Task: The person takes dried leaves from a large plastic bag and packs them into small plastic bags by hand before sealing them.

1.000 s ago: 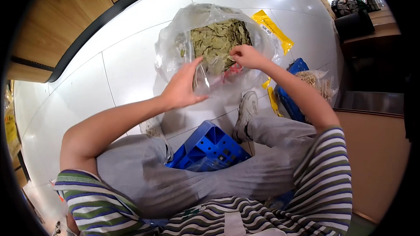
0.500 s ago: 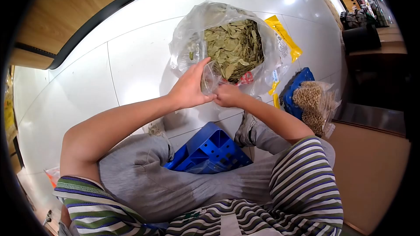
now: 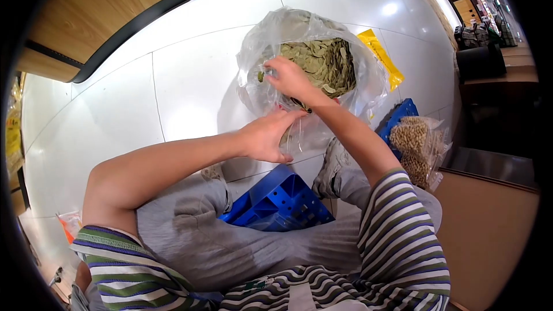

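A large clear plastic bag [image 3: 253,40] full of dried bay leaves [image 3: 331,60] stands open on the floor in front of me. My left hand [image 3: 268,137] is curled round a small clear plastic bag [image 3: 296,138] at the near side of the large one. Above the large bag's left part is my right hand [image 3: 291,79], its fingers closed in a pinch near the plastic. What lies between those fingertips is too small to make out. A green leaf piece [image 3: 260,76] shows beside them, through or against the plastic.
A yellow packet [image 3: 380,57] lies right of the large bag. Further right, bagged pale beans or nuts [image 3: 410,135] rest against a blue plastic crate [image 3: 397,116]. Another blue plastic piece [image 3: 279,198] sits between my legs. A wooden cabinet [image 3: 115,6] stands at upper left.
My right hand has moved up and left from the small bag to over the large bag's left part. My left hand has come down and right, still with the small bag.
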